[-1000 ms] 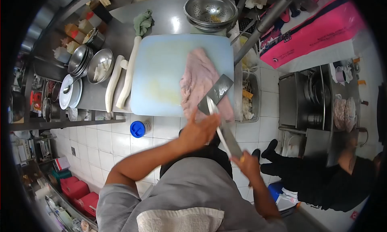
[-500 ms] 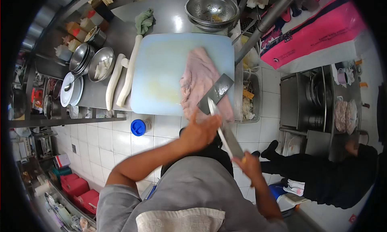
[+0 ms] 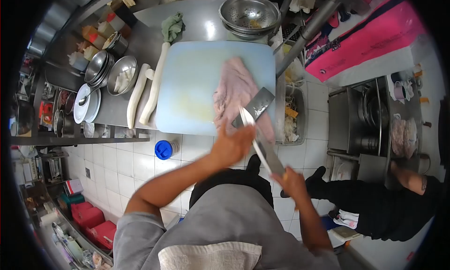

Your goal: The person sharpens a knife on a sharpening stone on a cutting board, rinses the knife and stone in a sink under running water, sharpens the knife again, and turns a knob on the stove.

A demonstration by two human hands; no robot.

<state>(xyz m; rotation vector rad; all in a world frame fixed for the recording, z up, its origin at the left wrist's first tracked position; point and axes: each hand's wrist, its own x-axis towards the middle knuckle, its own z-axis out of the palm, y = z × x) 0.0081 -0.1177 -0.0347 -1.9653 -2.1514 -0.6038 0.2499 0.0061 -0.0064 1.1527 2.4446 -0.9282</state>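
My right hand (image 3: pixel 291 183) is closed around the handle of a long knife (image 3: pixel 268 153), whose blade points up and to the left. My left hand (image 3: pixel 232 146) is closed at the blade near its tip, with one finger raised; its grip is partly blurred. Beneath the tip, a dark flat rectangular piece (image 3: pixel 258 105) lies slanted over a pale pink slab of meat (image 3: pixel 233 85). The meat rests on the right part of a light blue cutting board (image 3: pixel 185 89), its lower end hanging past the front edge.
Two long white stalks (image 3: pixel 152 89) lie left of the board, beside a steel bowl (image 3: pixel 123 75) of white pieces. Behind stand a green cloth (image 3: pixel 172 26) and a colander (image 3: pixel 250 13). A blue-lidded tub (image 3: pixel 164 149) is below. Another person (image 3: pixel 393 202) is at right.
The view has shifted slightly, so the table and board appear a little further right. Both hands keep nearly the same hold on the knife. The other person's arm and legs have moved.
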